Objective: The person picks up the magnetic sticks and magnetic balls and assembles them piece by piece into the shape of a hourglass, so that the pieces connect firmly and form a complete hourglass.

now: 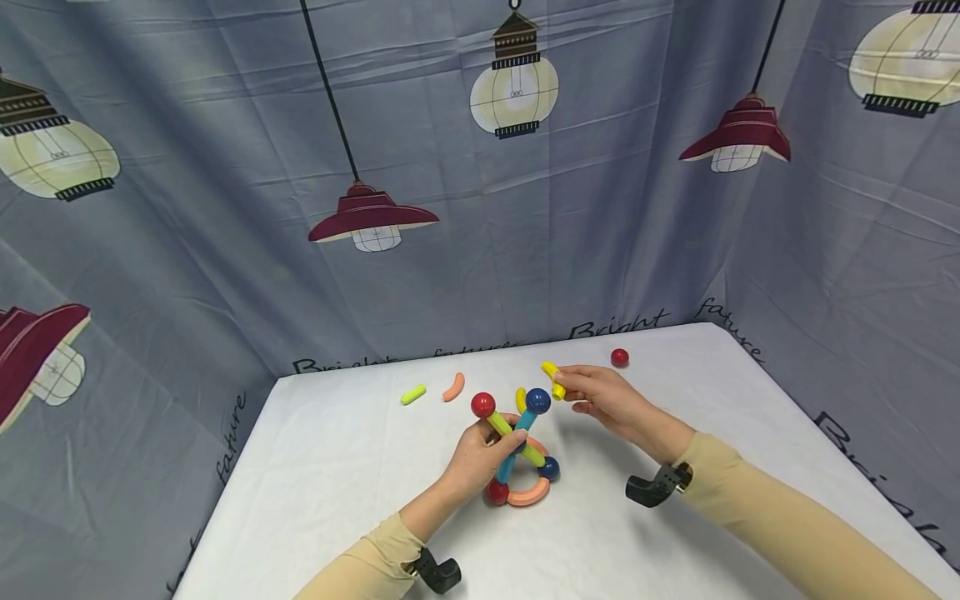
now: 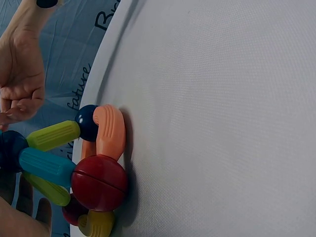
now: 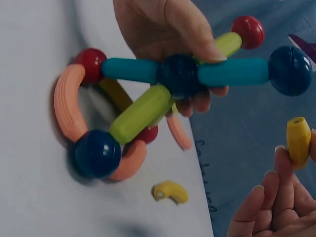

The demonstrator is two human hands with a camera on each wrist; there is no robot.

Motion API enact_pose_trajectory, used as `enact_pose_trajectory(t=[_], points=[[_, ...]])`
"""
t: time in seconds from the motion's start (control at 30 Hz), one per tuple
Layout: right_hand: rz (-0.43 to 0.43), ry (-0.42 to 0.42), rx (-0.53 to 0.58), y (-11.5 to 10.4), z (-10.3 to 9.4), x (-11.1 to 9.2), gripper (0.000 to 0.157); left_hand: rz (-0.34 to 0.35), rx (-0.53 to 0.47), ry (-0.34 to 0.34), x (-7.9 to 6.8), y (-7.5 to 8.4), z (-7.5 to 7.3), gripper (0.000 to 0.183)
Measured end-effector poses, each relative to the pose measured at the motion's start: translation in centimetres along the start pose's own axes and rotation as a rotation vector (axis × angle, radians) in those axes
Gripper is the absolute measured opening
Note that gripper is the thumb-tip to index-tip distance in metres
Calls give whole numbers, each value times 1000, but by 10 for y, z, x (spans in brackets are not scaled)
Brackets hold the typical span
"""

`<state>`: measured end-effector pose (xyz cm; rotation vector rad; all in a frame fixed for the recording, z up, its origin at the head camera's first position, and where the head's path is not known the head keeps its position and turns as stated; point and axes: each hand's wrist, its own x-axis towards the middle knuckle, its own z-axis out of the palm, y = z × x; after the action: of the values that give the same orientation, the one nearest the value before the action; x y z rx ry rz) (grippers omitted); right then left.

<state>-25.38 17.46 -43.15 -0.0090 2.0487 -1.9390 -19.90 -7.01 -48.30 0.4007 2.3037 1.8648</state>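
Note:
My left hand point(image 1: 474, 460) grips the middle of a magnetic stick-and-ball structure, around the crossing of its sticks near a dark blue ball point(image 3: 178, 76). Light green sticks point(image 3: 140, 113) and teal sticks point(image 3: 234, 72) slant up from a base ring of curved orange sticks point(image 3: 70, 106) and balls. A red ball point(image 1: 483, 405) and a dark blue ball point(image 1: 537, 401) top the upper ends. My right hand point(image 1: 611, 402) pinches a curved yellow stick point(image 3: 298, 140) between thumb and fingers, just right of the upper blue ball and apart from it.
On the white table point(image 1: 337, 467) lie a short green stick point(image 1: 413, 394) and a curved orange stick point(image 1: 453, 387) behind the structure to the left. Another curved yellow stick point(image 3: 171, 191) lies behind the structure. A loose red ball point(image 1: 619, 357) sits near the back edge, beyond my right hand.

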Motion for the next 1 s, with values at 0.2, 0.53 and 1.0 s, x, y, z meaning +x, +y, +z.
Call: enact_pose_trajectory(t=[0.2,0.53,1.0], points=[[9,17,47,-3,8,-1,63,8,0,-1,0,-1,-1,32],[-5,11,99,-1,16,0,60,8,-27,-5,2,-4,0,30],[-17,29,57,-4,20,2,59,21,-22,-8,2,-5,0,29]])
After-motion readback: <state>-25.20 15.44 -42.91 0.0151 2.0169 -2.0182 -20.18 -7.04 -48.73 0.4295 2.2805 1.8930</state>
